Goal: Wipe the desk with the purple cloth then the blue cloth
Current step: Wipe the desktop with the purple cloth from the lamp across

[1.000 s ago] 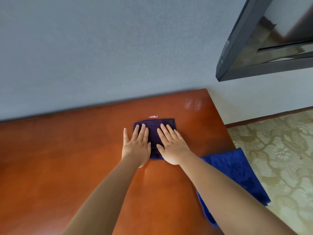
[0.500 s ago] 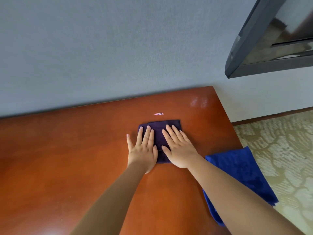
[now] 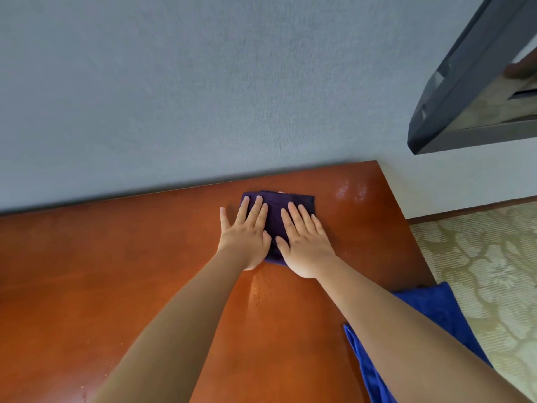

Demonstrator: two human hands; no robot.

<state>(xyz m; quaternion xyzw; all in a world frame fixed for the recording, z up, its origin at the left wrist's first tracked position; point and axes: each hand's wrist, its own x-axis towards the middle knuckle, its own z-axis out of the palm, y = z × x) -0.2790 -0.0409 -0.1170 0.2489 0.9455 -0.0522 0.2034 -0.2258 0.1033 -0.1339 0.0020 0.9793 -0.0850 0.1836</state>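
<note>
— Looking for what's hidden first: how much of the purple cloth (image 3: 276, 212) can you see?

— Only its far edge and a dark strip between the two hands. The rest lies under the palms, just above the middle of the frame. A tiny pink bit shows at its far edge; too small to tell what it is.

— And the blue cloth (image 3: 436, 309)?

— Lower right, hanging over the right edge of the desk (image 3: 87, 271). The right forearm crosses it and the frame's bottom cuts it off, so its full shape can't be made out.

— Anything else cut off?

— A dark-framed object (image 3: 465, 112) at upper right runs out of the frame; I can't tell what it is. Patterned carpet (image 3: 479, 271) fills the right edge below it.

— Now the hands.

— The left hand (image 3: 245, 238) lies flat, fingers straight and slightly spread, pressing on the cloth's left part, with its outer fingers reaching onto bare wood. The right hand (image 3: 305, 245) is equally flat and spread, pressing on the cloth's right part. Neither grips anything. The thumbs sit close, nearly touching.
</note>
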